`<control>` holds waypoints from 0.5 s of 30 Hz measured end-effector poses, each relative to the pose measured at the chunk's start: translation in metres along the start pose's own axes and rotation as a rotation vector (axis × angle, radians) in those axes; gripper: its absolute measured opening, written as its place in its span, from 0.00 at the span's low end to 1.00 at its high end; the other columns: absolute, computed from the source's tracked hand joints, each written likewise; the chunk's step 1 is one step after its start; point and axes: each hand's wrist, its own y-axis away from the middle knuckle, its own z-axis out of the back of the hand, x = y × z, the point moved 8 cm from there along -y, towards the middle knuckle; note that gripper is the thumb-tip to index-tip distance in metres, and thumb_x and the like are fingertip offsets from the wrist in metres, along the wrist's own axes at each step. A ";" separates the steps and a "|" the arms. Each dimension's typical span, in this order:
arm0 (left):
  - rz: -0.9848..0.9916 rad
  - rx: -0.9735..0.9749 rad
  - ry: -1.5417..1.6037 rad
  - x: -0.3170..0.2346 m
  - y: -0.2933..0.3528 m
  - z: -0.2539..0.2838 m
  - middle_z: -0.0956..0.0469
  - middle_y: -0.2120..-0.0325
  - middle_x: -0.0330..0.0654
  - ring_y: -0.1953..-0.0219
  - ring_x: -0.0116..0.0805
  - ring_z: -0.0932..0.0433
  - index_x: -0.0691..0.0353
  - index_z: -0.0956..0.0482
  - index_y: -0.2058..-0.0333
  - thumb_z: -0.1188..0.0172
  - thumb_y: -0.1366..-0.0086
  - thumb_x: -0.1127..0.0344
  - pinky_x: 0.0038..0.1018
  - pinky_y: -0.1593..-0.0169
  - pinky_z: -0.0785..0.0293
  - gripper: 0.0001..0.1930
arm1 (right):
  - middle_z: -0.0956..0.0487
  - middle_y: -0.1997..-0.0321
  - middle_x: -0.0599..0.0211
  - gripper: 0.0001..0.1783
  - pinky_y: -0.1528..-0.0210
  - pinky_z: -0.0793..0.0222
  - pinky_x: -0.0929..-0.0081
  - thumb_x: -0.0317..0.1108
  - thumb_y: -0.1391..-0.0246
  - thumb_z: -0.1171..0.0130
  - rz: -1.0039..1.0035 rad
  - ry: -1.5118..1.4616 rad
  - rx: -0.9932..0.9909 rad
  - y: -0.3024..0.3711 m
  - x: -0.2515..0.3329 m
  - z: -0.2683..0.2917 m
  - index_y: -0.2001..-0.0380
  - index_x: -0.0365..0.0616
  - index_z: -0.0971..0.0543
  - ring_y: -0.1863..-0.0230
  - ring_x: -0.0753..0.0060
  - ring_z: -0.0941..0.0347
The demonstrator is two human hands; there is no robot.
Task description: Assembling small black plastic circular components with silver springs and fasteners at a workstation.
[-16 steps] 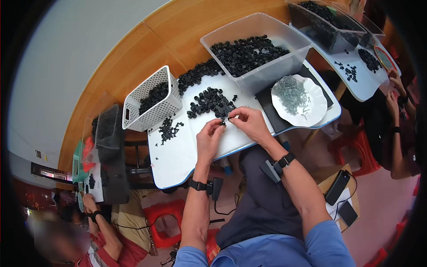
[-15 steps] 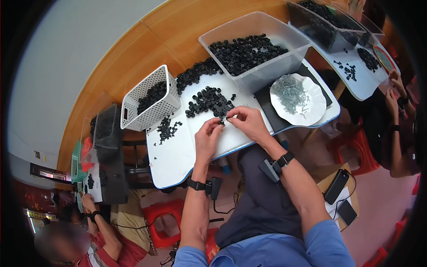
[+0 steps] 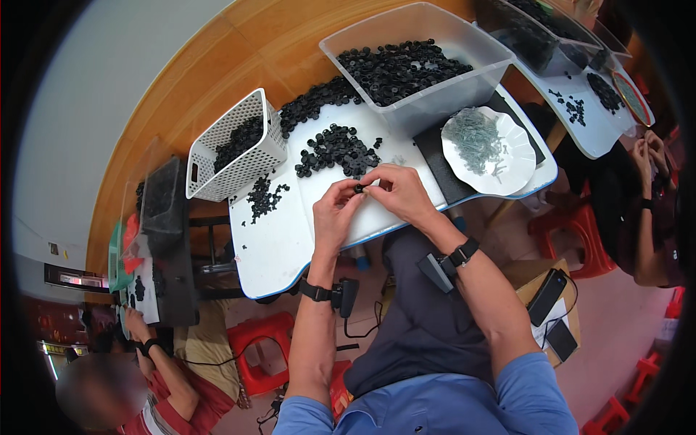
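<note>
Over the near edge of the white table (image 3: 272,257), my two hands meet fingertip to fingertip. My left hand (image 3: 333,214) pinches a small black round part (image 3: 359,188). Against that same part, my right hand (image 3: 402,194) has thumb and forefinger closed; any separate piece in them is hidden. Just beyond lies a pile of black round parts (image 3: 337,151). Smaller black pieces (image 3: 264,197) are scattered to the left. A white scalloped plate (image 3: 518,170) of thin greyish-clear pieces (image 3: 475,138) sits to the right on a black mat (image 3: 438,170).
A clear plastic bin (image 3: 453,101) with black parts stands at the back, a white perforated basket (image 3: 225,174) at the left. More black parts (image 3: 319,98) lie between them. Co-workers' hands (image 3: 138,324) (image 3: 645,156) are at neighbouring tables. Red stools (image 3: 261,333) stand on the floor.
My hands have come together: the dark bit at my right fingertips was apart from the left hand's part, and now both hands' fingertips meet at one part. The view has shifted slightly.
</note>
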 end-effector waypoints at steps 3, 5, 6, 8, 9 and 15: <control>0.007 -0.030 0.024 0.008 -0.001 0.003 0.13 0.64 0.41 0.62 0.25 0.16 0.66 0.16 0.49 0.31 0.34 0.73 0.23 0.55 0.20 0.15 | 0.15 0.67 0.64 0.08 0.68 0.27 0.75 0.27 0.46 0.32 -0.001 -0.049 -0.037 0.000 0.001 0.002 0.62 0.40 0.13 0.74 0.74 0.23; 0.011 -0.033 0.014 0.010 -0.001 0.005 0.13 0.64 0.41 0.62 0.24 0.17 0.66 0.16 0.49 0.32 0.34 0.73 0.23 0.55 0.20 0.14 | 0.15 0.68 0.65 0.08 0.69 0.28 0.76 0.27 0.46 0.31 -0.009 -0.074 -0.067 0.000 0.001 0.004 0.63 0.41 0.12 0.74 0.76 0.24; 0.003 -0.035 0.007 0.008 0.000 0.004 0.13 0.65 0.41 0.62 0.24 0.16 0.66 0.16 0.49 0.32 0.33 0.73 0.23 0.55 0.20 0.14 | 0.15 0.68 0.65 0.08 0.69 0.28 0.76 0.27 0.46 0.31 -0.012 -0.073 -0.069 0.000 0.000 0.005 0.63 0.41 0.12 0.74 0.76 0.24; -0.003 -0.035 0.002 0.005 0.001 0.002 0.13 0.65 0.41 0.62 0.25 0.16 0.66 0.16 0.48 0.32 0.33 0.73 0.24 0.55 0.20 0.15 | 0.15 0.68 0.65 0.07 0.69 0.28 0.75 0.27 0.47 0.31 -0.011 -0.043 -0.052 0.000 -0.001 0.004 0.63 0.40 0.13 0.74 0.76 0.24; 0.002 -0.033 0.012 0.005 0.001 0.002 0.13 0.64 0.41 0.62 0.25 0.16 0.66 0.16 0.48 0.32 0.33 0.73 0.24 0.55 0.20 0.15 | 0.15 0.68 0.65 0.07 0.69 0.28 0.75 0.27 0.47 0.31 -0.012 -0.042 -0.052 0.000 -0.001 0.004 0.63 0.40 0.13 0.74 0.76 0.24; -0.012 -0.022 -0.023 0.002 0.000 0.002 0.12 0.64 0.43 0.61 0.26 0.16 0.66 0.16 0.48 0.33 0.32 0.74 0.24 0.55 0.19 0.15 | 0.15 0.68 0.63 0.08 0.68 0.27 0.74 0.27 0.47 0.32 0.010 -0.037 -0.038 -0.001 0.001 0.003 0.63 0.39 0.13 0.74 0.73 0.23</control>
